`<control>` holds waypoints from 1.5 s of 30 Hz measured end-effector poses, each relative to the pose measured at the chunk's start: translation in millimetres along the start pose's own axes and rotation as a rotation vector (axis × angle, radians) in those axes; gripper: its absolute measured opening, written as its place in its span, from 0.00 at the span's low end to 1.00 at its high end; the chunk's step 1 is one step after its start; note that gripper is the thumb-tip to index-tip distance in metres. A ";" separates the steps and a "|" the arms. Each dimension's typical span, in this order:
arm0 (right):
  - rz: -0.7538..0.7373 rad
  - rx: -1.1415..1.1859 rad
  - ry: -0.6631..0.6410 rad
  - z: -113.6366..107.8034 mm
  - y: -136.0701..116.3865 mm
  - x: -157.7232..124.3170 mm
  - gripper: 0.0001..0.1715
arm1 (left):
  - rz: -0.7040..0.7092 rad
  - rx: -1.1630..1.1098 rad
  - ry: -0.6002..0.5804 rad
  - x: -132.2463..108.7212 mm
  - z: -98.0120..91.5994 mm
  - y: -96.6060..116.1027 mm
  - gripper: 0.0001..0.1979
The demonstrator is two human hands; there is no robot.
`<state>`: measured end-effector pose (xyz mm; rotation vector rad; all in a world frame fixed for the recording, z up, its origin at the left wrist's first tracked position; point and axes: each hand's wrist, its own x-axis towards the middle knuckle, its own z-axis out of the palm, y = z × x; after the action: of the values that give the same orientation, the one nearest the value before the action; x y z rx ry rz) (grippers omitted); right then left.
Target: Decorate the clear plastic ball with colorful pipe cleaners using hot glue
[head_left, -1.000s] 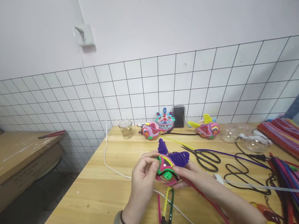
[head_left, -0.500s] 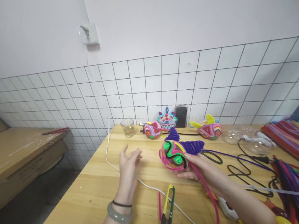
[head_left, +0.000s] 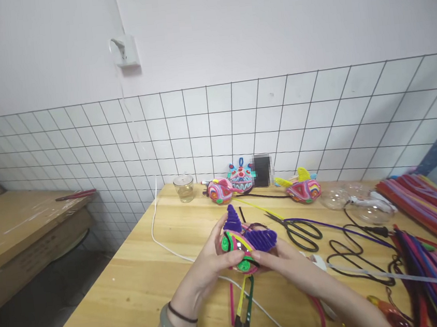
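Note:
Between my two hands is a round pipe-cleaner fish ornament (head_left: 238,250), with green spiral eyes, pink and yellow bands and two purple fins. My left hand (head_left: 216,260) grips its left side, thumb pressed on the front. From the right, my right hand (head_left: 277,260) holds it the same way, and its far fingers are hidden behind the ornament. A red-pink pipe cleaner (head_left: 319,314) runs below my right forearm. Just below the ornament lie yellow-and-green thread snips (head_left: 243,311) and a short pink pipe-cleaner piece (head_left: 231,303).
Black scissors (head_left: 298,230) lie beyond my right hand. Finished ornaments (head_left: 220,191), a glass cup (head_left: 184,188) and clear plastic balls (head_left: 336,198) stand toward the wall. Bundles of pipe cleaners (head_left: 435,276) fill the right side. A white cord (head_left: 169,251) and black cable (head_left: 349,254) cross the table.
My left hand, open and apart before, has moved right and closed on the fish ornament. The ornament has come lower and slightly left, uncovering the black scissors.

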<state>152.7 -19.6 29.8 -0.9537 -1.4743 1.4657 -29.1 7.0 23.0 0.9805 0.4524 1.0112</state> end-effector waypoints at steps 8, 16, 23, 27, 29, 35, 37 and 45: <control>0.009 -0.011 -0.045 -7.5 -3.3 -1.8 0.30 | 0.040 -0.013 0.074 1.8 2.6 -7.0 0.50; -0.088 -0.083 -0.086 -11.7 -2.3 1.0 0.29 | 0.039 -0.052 0.077 2.8 3.5 -11.1 0.54; -0.063 -0.195 -0.092 -10.6 -4.0 0.9 0.34 | -0.089 -0.049 0.227 4.1 0.9 -9.6 0.43; -0.052 -0.244 -0.069 -12.6 -0.4 0.3 0.36 | -0.084 -0.009 0.267 4.4 2.5 -8.8 0.46; -0.056 -0.230 -0.072 -12.9 0.7 0.2 0.36 | -0.074 -0.001 0.272 4.5 2.5 -9.0 0.46; -0.058 -0.187 -0.099 -11.4 1.3 2.2 0.32 | -0.059 -0.008 0.266 5.6 0.3 -14.1 0.43; -0.050 -0.162 -0.102 -10.7 1.9 2.8 0.31 | -0.046 -0.017 0.262 7.0 -1.0 -16.7 0.42; 0.098 -0.057 -0.074 -16.6 2.5 2.9 0.25 | -0.135 -0.050 0.149 4.0 -2.7 -5.6 0.37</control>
<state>167.0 -10.7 27.0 -1.0287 -1.5488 1.5508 -26.3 10.8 17.4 0.8216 0.6059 0.9724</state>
